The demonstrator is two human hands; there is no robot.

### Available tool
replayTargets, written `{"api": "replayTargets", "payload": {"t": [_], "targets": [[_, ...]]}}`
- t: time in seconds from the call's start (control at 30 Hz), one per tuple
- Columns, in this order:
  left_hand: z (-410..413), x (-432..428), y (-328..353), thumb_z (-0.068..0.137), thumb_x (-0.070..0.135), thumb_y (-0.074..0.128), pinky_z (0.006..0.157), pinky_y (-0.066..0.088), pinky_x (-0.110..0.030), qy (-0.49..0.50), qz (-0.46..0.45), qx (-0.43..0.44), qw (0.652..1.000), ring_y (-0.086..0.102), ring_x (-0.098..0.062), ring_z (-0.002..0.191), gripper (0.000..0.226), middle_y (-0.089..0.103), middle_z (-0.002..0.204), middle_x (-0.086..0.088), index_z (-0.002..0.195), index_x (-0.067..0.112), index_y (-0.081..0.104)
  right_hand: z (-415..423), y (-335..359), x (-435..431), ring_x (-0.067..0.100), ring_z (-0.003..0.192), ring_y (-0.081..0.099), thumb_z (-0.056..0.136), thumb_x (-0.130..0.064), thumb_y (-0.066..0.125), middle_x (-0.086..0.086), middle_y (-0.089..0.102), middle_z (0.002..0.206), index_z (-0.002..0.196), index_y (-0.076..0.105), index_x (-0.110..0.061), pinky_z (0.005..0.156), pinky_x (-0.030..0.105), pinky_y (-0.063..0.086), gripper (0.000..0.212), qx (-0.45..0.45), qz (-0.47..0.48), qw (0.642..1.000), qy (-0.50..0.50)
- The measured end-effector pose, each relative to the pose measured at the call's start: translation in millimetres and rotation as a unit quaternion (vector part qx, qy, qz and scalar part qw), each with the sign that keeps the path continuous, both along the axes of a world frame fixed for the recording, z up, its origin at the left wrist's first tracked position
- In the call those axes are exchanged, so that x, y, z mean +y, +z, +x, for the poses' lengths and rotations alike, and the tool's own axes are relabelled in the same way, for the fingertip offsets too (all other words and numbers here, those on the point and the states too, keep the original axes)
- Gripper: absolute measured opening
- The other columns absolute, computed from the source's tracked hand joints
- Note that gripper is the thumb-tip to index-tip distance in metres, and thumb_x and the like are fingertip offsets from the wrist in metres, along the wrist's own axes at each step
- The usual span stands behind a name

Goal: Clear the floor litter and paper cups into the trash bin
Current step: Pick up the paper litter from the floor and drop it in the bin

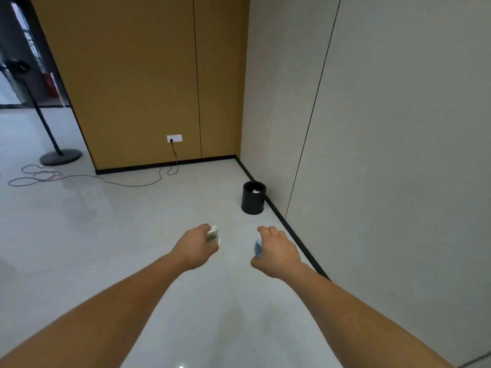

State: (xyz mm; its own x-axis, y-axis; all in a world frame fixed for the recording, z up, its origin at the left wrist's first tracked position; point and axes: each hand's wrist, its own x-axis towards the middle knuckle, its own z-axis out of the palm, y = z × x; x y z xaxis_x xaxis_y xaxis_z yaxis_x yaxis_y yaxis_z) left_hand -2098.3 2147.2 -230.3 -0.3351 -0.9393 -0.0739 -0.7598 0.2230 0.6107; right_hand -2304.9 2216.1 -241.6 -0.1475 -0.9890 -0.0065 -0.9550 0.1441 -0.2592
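Note:
A black round trash bin [253, 201] stands on the floor against the right wall, with something white inside it. Both my arms reach forward, short of the bin. My left hand [198, 248] grips a crumpled white and green piece of litter [212, 233] that sticks out above its fingers. My right hand [276, 251] holds a crumpled white and blue piece of litter [258, 247], mostly hidden in the palm. Both hands are apart from the bin and lower in the view.
A light tiled floor [132, 221] stretches ahead. A grey cable [79, 177] runs from a wall socket [174, 138] across the floor to a black stand with a round base [60, 156] at far left. A grey wall [385, 155] closes the right side.

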Motion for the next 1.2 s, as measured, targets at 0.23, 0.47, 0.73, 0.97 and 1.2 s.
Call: {"api": "replayTargets", "payload": {"t": [0.23,0.47,0.73,0.97,1.2], "targets": [[-62.9,-154.5,-24.3,0.089,0.032,0.056,0.060,0.043,-0.027,-0.019,0.015,-0.006,1.000,0.058,-0.023,0.076,0.021,0.059,0.089,-0.004,0.100,0.014,0.053,-54.9,-8.2,-152.6,0.025,0.121,0.043,0.080,-0.035,0.065,0.003,0.042,0.136,0.142,0.033,-0.019,0.088,0.035,0.045,0.071,0.014,0.011,1.000,-0.002],[-119.2,-319.9,-18.4,0.090,0.030,0.056,0.056,0.041,-0.026,-0.053,0.013,-0.022,0.998,0.057,-0.023,0.076,0.020,0.058,0.092,-0.007,0.102,0.014,0.051,-108.2,-7.7,-303.6,0.025,0.125,0.041,0.078,-0.036,0.066,0.003,0.043,0.140,0.145,0.030,-0.020,0.094,0.036,0.043,0.078,0.010,0.020,0.999,-0.042],[-218.5,-476.1,-26.9,0.090,0.029,0.057,0.061,0.041,-0.026,-0.096,0.020,-0.045,0.994,0.057,-0.021,0.078,0.017,0.057,0.093,-0.004,0.100,0.020,0.049,-186.7,-26.2,-461.4,0.025,0.121,0.043,0.077,-0.038,0.065,0.003,0.044,0.135,0.145,0.031,-0.020,0.092,0.036,0.044,0.079,-0.009,0.030,0.998,-0.060],[-313.6,-620.1,-37.8,0.089,0.027,0.058,0.073,0.050,-0.035,-0.078,0.043,-0.052,0.995,0.060,-0.025,0.085,0.024,0.060,0.098,-0.008,0.107,0.013,0.054,-287.1,-40.6,-616.2,0.026,0.123,0.042,0.080,-0.036,0.065,0.005,0.043,0.137,0.143,0.032,-0.017,0.091,0.035,0.042,0.073,-0.024,0.043,0.998,-0.042],[-388.3,-747.1,-47.9,0.089,0.030,0.059,0.069,0.046,-0.031,-0.068,0.063,-0.030,0.995,0.057,-0.022,0.081,0.018,0.059,0.092,-0.005,0.096,0.016,0.052,-365.7,-42.5,-741.4,0.026,0.124,0.040,0.082,-0.036,0.065,0.006,0.040,0.139,0.146,0.030,-0.017,0.094,0.035,0.042,0.075,-0.008,0.077,0.997,-0.021]]}}
